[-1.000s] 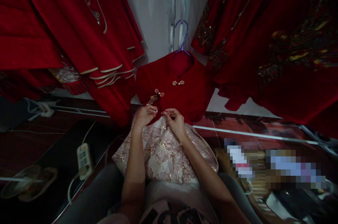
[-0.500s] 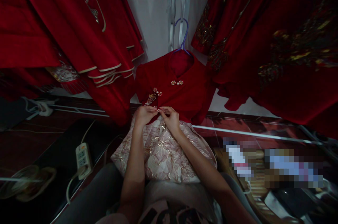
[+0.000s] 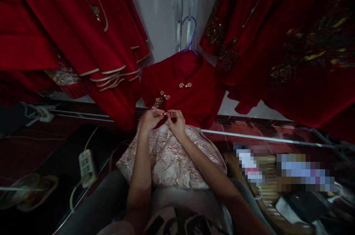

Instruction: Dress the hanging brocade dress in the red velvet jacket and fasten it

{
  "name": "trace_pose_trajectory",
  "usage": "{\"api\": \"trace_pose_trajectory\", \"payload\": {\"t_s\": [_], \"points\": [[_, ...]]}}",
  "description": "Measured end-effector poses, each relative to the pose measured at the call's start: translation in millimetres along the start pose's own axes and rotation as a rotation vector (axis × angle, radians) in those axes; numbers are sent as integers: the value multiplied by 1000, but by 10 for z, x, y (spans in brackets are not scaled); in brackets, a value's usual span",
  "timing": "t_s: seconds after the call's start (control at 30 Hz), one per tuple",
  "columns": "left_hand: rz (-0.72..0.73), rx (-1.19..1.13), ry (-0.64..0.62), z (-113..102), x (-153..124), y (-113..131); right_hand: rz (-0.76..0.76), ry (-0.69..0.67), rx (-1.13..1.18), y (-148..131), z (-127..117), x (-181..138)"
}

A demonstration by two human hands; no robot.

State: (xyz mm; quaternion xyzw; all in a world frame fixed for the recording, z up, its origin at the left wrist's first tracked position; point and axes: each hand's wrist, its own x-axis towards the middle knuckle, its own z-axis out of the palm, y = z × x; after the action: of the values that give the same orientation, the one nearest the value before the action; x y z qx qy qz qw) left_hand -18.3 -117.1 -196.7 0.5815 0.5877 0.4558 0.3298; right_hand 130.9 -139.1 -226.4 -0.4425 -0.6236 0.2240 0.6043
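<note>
In front of me a red jacket [image 3: 191, 104] hangs on a purple hanger [image 3: 193, 37]. Its collar bears a beaded flower clasp [image 3: 185, 85], and another clasp [image 3: 164, 95] with a gold tassel ornament [image 3: 158, 102] sits on the chest. At the lower front edge, my left hand [image 3: 151, 119] and my right hand [image 3: 176, 124] pinch a small beaded clasp [image 3: 166, 113] between the fingertips, one from each side. Below the jacket, a pale pink skirt [image 3: 177, 157] with gold pattern spreads over my lap, under my forearms.
Red garments [image 3: 91, 24] hang at the left, and embroidered red garments [image 3: 291, 43] at the right. A power strip [image 3: 87, 168] lies on a black surface at the left. A white bar [image 3: 266, 138] runs low at the right, beyond a slatted wooden surface [image 3: 270, 205] with blurred items.
My right fingertips have shifted slightly up, and more of the beaded clasp shows between my hands. The whole view has moved a little; the jacket hangs as before.
</note>
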Motion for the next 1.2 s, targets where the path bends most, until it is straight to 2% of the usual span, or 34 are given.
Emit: {"api": "trace_pose_trajectory", "payload": {"t_s": [0.13,0.3,0.43,0.57,0.9,1.2], "points": [[3,189,46,-86,-2,-19,-16,87,-23,-19,-50,-66],[87,258,-44,-115,-34,36,-11,-91,-27,9,-44,-77],[63,295,-77,-36,-52,91,45,3,-20,22,-41,-59],[75,286,-53,-4,-84,145,103,81,-7,28,-39,-52],[119,283,11,19,-146,302,111,24,-8,43,-39,-54],[115,142,-37,64,-102,203,114,14,4,45,-51,-47]]}}
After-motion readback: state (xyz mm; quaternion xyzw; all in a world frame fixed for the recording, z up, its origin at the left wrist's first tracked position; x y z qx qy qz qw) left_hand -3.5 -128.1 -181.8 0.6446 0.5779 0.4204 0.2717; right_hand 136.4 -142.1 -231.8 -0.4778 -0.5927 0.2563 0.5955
